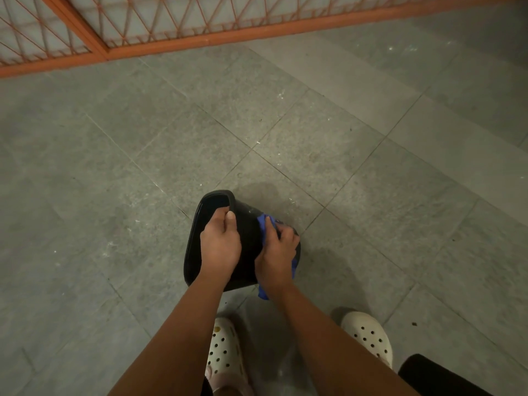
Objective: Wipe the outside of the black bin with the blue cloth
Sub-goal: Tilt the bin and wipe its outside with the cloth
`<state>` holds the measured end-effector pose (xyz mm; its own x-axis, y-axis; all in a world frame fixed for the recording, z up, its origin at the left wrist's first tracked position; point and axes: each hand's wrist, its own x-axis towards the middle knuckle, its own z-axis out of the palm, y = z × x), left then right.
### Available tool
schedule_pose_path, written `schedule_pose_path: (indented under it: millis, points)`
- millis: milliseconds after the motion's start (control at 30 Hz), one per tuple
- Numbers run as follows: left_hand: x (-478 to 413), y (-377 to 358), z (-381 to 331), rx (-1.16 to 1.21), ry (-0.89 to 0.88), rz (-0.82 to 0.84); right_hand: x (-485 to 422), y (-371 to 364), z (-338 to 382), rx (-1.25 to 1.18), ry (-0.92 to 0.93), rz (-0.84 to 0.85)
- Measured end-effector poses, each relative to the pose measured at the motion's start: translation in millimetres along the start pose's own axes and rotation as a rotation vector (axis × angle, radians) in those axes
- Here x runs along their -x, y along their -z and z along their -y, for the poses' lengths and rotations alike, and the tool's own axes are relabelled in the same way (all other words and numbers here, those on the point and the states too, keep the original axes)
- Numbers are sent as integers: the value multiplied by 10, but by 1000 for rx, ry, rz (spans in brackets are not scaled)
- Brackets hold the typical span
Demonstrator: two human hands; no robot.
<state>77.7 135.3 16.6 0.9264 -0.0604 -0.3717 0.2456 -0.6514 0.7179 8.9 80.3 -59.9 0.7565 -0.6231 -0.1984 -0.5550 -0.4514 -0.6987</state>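
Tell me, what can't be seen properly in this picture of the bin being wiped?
Head view: most of the blue cloth is covered by the right hand.
Head view: the inside of the black bin is too dark; the left hand covers part of its rim.
Head view: a dark object, bottom right, is cut off by the frame edge.

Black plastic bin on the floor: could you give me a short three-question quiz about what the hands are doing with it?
1. True or false: the left hand grips the rim of the black plastic bin.
2. Which hand holds the blue cloth against the bin's outer wall? A) the left hand B) the right hand C) neither
3. Fill in: the bin rests on the grey tiled ____.

Key: 1 true; 2 B; 3 floor.
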Motion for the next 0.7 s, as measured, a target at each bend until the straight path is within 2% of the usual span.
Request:
schedule_pose_path:
  millis: [200,300,400,533,600,700]
  points:
    - [-8,33,33,42,41,-13,-135,12,8,-8,164,16]
    - [-12,41,51,60,46,-17,-170,15,-186,34,27,123]
    - [-14,31,45,26,6,-15,-54,22,-152,-39,-115,100]
    - [-17,38,51,45,13,-21,39,-21,-46,-48,43,18]
    - [-18,57,57,47,23,-32,-7,-26,-121,-8,94,59]
    - [-7,62,65,47,25,-43,-59,-6,-234,38,-1,150]
